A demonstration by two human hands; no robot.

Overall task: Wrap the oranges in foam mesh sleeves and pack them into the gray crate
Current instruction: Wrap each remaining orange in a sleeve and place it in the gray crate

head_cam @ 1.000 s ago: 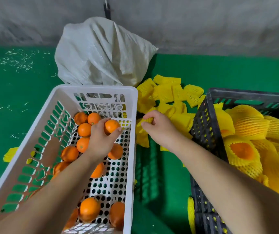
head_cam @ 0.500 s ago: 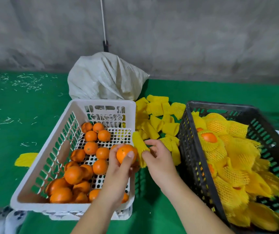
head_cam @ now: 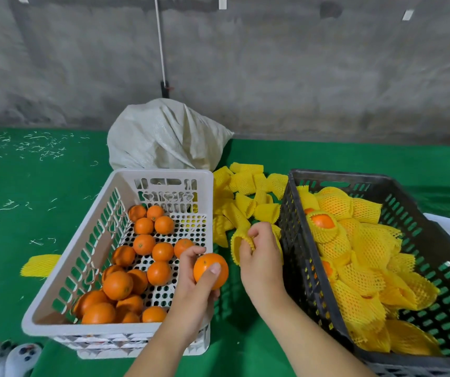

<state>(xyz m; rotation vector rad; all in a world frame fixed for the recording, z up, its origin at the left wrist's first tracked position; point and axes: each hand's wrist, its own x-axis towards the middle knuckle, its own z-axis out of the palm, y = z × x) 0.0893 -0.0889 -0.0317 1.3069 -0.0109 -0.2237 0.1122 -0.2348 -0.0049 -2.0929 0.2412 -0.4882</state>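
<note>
Since the frame a second ago our left hand [head_cam: 191, 284] has lifted one orange [head_cam: 210, 270] out of the white crate [head_cam: 82, 268] and brought it across to the gap between the two crates, while our right hand [head_cam: 259, 257] has pulled a single foam sleeve [head_cam: 241, 242] clear of the loose pile and drawn it back toward us. That puts fruit and wrapper side by side, just apart, so we judge the picking step done and the sleeving step about to begin.

In the head view, the only one we have, the left hand grips the orange just right of the white crate's near right corner, thumb across its front and fingers curled behind. The right hand, at centre frame, pinches the yellow sleeve by its upper edge with curled fingers; the sleeve hangs slightly open toward the orange.

The remaining sleeves [head_cam: 245, 191] lie heaped on the green cloth [head_cam: 41, 186] between the crates, above the hands. The white crate at lower left holds a good many bare oranges. The gray crate [head_cam: 436, 240] at right is already largely filled with wrapped fruit [head_cam: 354, 240]. A white sack [head_cam: 164, 137] sits behind the white crate, and one stray sleeve [head_cam: 40, 263] lies flat at the left

To our eye much remains: each bare orange needs a sleeve
</note>
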